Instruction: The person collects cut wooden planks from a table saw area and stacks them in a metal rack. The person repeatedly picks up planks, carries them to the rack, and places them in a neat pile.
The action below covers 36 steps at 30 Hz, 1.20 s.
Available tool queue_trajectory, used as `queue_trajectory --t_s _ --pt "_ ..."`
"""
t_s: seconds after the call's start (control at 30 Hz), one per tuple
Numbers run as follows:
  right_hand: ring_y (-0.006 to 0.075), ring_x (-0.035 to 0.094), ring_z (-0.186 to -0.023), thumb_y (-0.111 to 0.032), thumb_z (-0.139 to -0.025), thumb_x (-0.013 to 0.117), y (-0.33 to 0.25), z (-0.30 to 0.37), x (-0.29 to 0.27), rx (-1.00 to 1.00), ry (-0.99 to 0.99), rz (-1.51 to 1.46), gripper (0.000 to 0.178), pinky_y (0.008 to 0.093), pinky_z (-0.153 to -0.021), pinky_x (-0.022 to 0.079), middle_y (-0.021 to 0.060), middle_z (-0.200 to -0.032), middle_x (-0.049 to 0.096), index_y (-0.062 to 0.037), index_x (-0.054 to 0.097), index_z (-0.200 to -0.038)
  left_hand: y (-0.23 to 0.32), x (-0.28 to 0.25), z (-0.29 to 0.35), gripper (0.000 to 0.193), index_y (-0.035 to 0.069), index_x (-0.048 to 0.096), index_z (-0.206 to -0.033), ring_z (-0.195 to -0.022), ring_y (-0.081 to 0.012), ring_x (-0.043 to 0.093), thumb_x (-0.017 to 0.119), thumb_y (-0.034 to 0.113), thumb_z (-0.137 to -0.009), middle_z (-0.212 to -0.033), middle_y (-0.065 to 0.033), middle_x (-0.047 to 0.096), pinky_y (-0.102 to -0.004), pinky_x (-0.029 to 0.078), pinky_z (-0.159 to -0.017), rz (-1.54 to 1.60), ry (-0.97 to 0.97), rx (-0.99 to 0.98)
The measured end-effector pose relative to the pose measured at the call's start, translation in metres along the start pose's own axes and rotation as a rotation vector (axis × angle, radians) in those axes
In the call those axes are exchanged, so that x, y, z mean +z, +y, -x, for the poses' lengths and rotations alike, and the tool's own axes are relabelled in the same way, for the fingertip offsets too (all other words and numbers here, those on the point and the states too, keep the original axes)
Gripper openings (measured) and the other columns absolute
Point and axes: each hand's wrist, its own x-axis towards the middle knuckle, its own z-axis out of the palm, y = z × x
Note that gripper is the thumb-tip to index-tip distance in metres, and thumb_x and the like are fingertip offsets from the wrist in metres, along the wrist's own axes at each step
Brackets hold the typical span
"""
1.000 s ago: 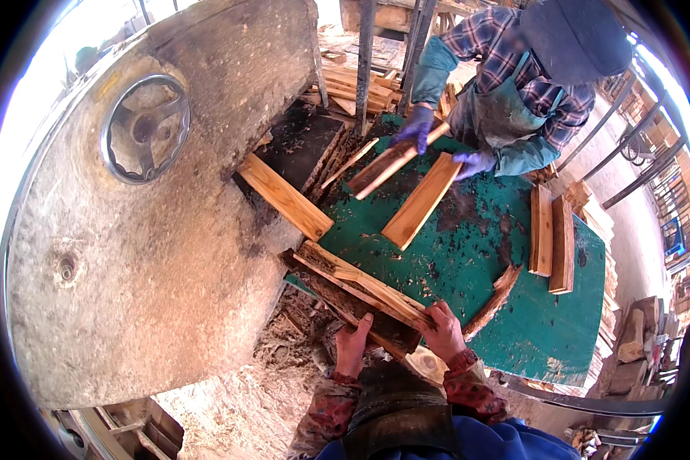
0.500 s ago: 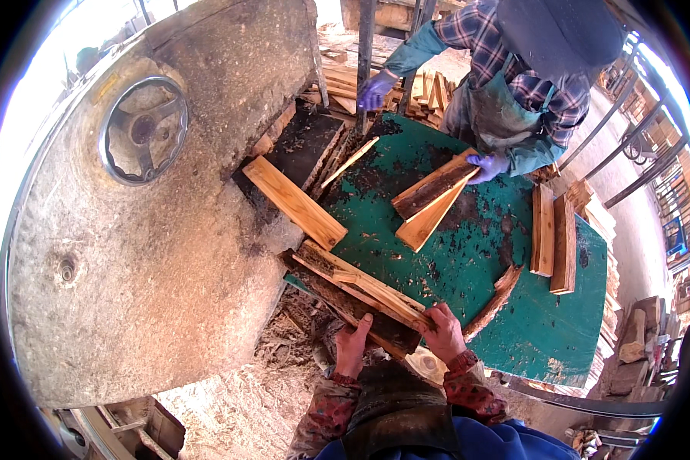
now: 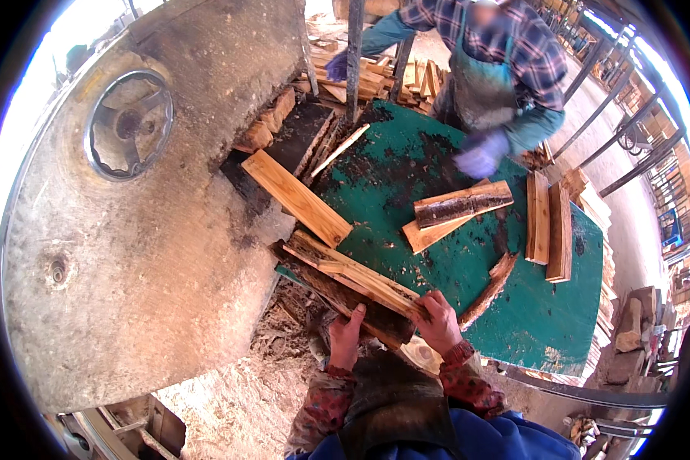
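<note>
Round metal handwheel (image 3: 129, 124) on a broad, dusty panel (image 3: 153, 261), dark upright post (image 3: 354, 61) to the right.

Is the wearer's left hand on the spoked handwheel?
No, the left hand holds the dark wooden slab, well apart from the spoked handwheel.

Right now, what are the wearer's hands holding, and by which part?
Bark-edged boards: the right hand grips their right-hand end; the left hand holds the near long side, thumb on top.
</note>
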Motion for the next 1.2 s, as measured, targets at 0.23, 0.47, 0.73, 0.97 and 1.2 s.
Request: queue_trajectory --t_s 0.23,0.47,0.73,0.97,1.2 --pt "0.0341 0.062 -0.080 -0.006 -0.077 0.068 -0.010 -0.035 0.010 -0.039 0.022 0.014 0.021 0.0387 -0.069 0.052 0.0151 -0.094 0.058 0.0009 0.063 -0.096 0.004 0.004 -0.005 0.046 -0.001 0.059 -0.115 -0.083 -0.0161 0.062 0.069 0.034 -0.088 -0.100 -0.0060 0.062 -0.0330 0.058 -0.060 -0.009 0.000 -0.092" --pt "0.0367 0.059 -0.095 -0.023 -0.080 0.070 0.011 -0.071 0.034 -0.119 -0.186 0.143 0.031 0.0428 -0.083 0.050 0.0165 -0.101 0.060 -0.0011 0.064 -0.102 -0.001 0.014 -0.012 0.049 0.002 0.052 -0.125 -0.093 -0.0201 0.063 0.065 0.034 -0.090 -0.112 -0.0080 0.061 -0.0357 0.058 -0.069 0.021 -0.053 -0.103" --pt "0.0360 0.051 -0.118 -0.015 -0.071 0.066 0.094 -0.148 -0.044 -0.226 -0.066 0.385 0.057 0.0423 -0.100 0.045 0.0186 -0.123 0.055 -0.0005 0.053 -0.125 -0.005 0.020 -0.021 0.054 0.001 0.053 -0.121 -0.089 -0.0216 0.064 0.072 0.035 -0.084 -0.109 -0.0095 0.060 -0.0378 0.059 -0.064 0.028 0.012 -0.077" --pt "0.0408 0.023 -0.140 -0.006 -0.065 0.073 0.158 -0.245 -0.085 0.009 -0.435 0.917 0.090 0.0543 -0.108 0.031 0.0135 -0.144 0.036 -0.0099 0.032 -0.145 -0.031 0.006 -0.035 0.050 0.004 0.054 -0.122 -0.096 -0.0212 0.061 0.072 0.033 -0.086 -0.113 -0.0064 0.059 -0.0403 0.059 -0.069 0.018 0.058 -0.036" --pt "0.0328 0.048 -0.114 -0.021 -0.049 0.088 0.150 -0.242 -0.085 -0.154 -0.529 0.952 0.077 0.0616 -0.097 0.034 0.0089 -0.114 0.050 -0.0079 0.050 -0.115 -0.028 0.005 -0.034 0.057 -0.004 0.057 -0.120 -0.097 -0.0160 0.052 0.078 0.033 -0.081 -0.111 -0.0050 0.058 -0.0313 0.044 -0.084 -0.003 0.117 -0.041"
